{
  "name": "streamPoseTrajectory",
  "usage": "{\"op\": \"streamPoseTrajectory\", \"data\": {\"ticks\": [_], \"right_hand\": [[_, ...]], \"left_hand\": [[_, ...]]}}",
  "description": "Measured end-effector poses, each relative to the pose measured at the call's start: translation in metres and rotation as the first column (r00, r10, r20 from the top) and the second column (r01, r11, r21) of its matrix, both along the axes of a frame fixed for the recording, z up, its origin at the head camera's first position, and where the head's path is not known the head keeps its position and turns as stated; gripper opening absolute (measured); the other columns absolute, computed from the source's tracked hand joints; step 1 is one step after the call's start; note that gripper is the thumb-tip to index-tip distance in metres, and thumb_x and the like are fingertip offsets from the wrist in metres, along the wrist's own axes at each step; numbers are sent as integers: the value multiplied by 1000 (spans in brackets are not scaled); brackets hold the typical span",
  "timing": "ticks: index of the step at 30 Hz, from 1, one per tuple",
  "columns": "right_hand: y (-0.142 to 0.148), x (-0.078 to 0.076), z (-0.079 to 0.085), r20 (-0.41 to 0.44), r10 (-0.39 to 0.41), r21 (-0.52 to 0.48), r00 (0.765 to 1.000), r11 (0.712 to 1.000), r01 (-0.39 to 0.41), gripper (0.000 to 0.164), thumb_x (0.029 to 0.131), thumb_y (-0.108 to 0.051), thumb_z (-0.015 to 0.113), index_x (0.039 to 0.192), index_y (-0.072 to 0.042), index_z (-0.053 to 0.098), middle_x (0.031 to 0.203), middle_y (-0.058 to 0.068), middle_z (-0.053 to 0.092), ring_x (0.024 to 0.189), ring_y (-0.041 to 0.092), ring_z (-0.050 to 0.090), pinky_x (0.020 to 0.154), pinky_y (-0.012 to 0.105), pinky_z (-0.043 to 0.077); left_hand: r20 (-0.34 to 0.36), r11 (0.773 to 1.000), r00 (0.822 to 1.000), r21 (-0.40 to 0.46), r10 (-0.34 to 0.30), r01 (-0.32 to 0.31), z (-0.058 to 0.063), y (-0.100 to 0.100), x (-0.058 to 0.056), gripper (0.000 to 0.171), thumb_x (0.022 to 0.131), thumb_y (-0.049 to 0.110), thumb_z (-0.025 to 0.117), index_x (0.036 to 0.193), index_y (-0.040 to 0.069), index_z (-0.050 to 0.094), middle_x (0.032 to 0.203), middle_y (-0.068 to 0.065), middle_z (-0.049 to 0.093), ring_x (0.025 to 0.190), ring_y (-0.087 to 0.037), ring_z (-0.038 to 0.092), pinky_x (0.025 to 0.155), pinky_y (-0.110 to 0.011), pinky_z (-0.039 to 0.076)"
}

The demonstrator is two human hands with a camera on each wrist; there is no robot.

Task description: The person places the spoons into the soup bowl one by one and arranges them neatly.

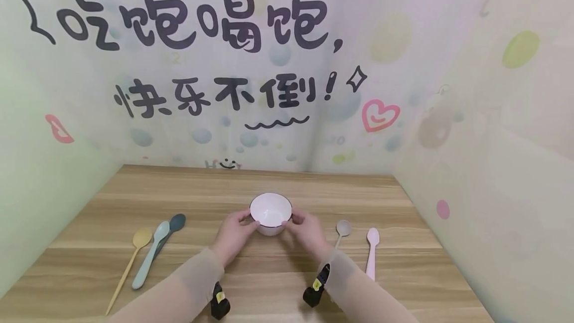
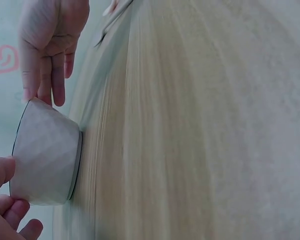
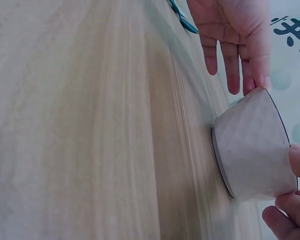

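A white bowl [image 1: 271, 209] with a thin dark rim stands upright near the middle of the wooden table, its base right at the tabletop. My left hand [image 1: 235, 236] grips its left side, thumb at the near rim and fingers round the outer wall. On the opposite side my right hand [image 1: 309, 233] holds it the same way. Faceted outer walls and a dark base ring show on the bowl [image 2: 47, 152] in the left wrist view. The inside of the bowl is plain white in the head view.
Left of the hands lie a yellow spoon [image 1: 142, 238], a light blue spoon [image 1: 150, 258] and a dark blue spoon [image 1: 177, 222] partly under it. To the right are a greyish spoon [image 1: 343, 228], its handle partly behind my wrist, and a pink spoon [image 1: 372, 248]. A printed wall [image 1: 287, 148] rises behind.
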State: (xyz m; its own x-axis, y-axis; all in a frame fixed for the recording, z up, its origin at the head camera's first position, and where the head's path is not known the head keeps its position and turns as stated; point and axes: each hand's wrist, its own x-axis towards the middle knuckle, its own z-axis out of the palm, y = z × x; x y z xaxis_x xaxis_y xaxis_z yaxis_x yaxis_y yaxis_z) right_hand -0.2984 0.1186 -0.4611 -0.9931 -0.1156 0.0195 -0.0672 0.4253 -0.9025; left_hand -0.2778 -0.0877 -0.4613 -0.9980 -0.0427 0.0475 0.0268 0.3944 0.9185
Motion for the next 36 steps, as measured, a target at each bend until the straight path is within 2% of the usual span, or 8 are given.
{"op": "streamPoseTrajectory", "data": {"ticks": [11,23,32,36], "right_hand": [[0,11,-3,-1,-12,-45,1000,999,12,51,86,-21,73,131,-1,57,126,16,61,120,29,55,101,47,42],[3,23,-3,1,24,-87,1000,996,-24,50,86,-21,73,131,-6,59,130,13,59,122,27,54,102,45,41],[3,32,-1,32,21,-83,999,996,-19,54,87,-20,72,133,1,54,131,16,57,123,29,53,102,46,41],[4,36,-2,11,30,-71,999,997,-30,51,87,-19,72,131,2,55,130,18,58,122,31,54,101,47,41]], "left_hand": [[22,1000,1000,10,7,-7,4,2,16,49,89,19,68,130,-5,55,135,-21,52,129,-38,43,107,-52,33],[13,1000,1000,-12,21,-21,3,3,27,50,88,20,69,128,-6,57,134,-20,54,131,-38,42,107,-52,33],[12,999,1000,-26,21,-20,3,3,36,49,87,21,69,127,-6,58,132,-20,55,130,-38,42,107,-54,31],[8,999,1000,-30,20,-19,4,3,41,49,88,20,69,126,-7,57,131,-21,55,129,-39,43,107,-54,32]]}}
